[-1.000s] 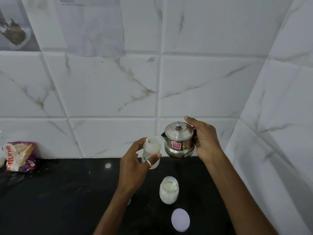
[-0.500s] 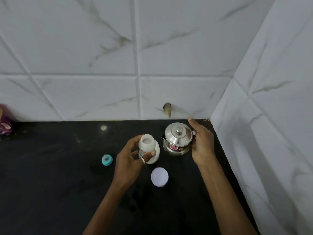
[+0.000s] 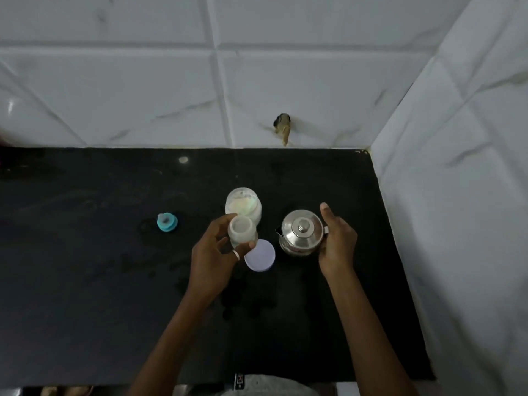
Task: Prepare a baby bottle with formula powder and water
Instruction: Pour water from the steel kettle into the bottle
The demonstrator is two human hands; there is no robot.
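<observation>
My left hand (image 3: 213, 257) grips a small translucent baby bottle (image 3: 242, 230) with its mouth open, held over the black counter (image 3: 85, 267). Just behind the bottle stands an open jar of pale formula powder (image 3: 243, 205). The jar's round lilac lid (image 3: 260, 255) lies flat on the counter beside my left fingers. My right hand (image 3: 337, 244) is wrapped around the handle side of a steel kettle (image 3: 302, 232) with its lid on, thumb raised. The kettle sits low at the counter, to the right of the bottle.
A teal bottle teat and ring (image 3: 167, 222) lies on the counter to the left. White marble-pattern tiled walls close off the back and the right side (image 3: 457, 195). A small brown stub (image 3: 283, 127) sticks out of the back wall. The counter's front edge runs along the bottom.
The view has tilted down and the hands have lowered toward the counter. The kettle has come down from in front of the wall to counter level; the bottle stays in my left hand.
</observation>
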